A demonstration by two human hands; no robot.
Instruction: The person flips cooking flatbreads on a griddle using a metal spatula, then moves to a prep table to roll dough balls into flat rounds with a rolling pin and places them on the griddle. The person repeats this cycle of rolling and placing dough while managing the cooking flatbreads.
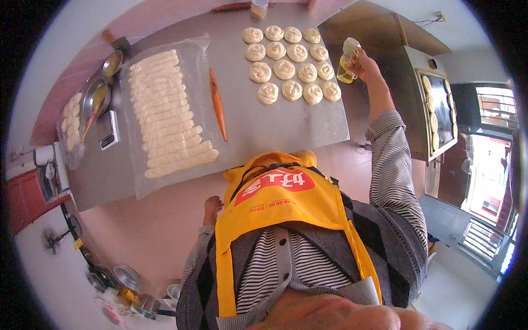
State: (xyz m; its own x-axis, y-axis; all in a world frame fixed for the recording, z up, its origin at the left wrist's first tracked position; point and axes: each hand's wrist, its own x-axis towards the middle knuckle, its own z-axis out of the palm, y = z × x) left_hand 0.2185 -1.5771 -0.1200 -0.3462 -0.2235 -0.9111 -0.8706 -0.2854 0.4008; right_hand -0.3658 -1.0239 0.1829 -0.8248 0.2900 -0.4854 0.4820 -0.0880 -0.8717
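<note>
Your right hand [364, 67] grips a white cup [350, 44]; left hand [213, 205] grip unclear. Sixteen round cream dough coils [284, 69] look shaped; long pale dough logs [163, 107] remain.

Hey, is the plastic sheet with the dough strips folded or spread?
Spread: the plastic sheet reaches out past the dough strips all around.

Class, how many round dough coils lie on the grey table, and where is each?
16 coils, in four rows of four on the right part of the table, right of the rolling pin. None there seems hidden.
</note>
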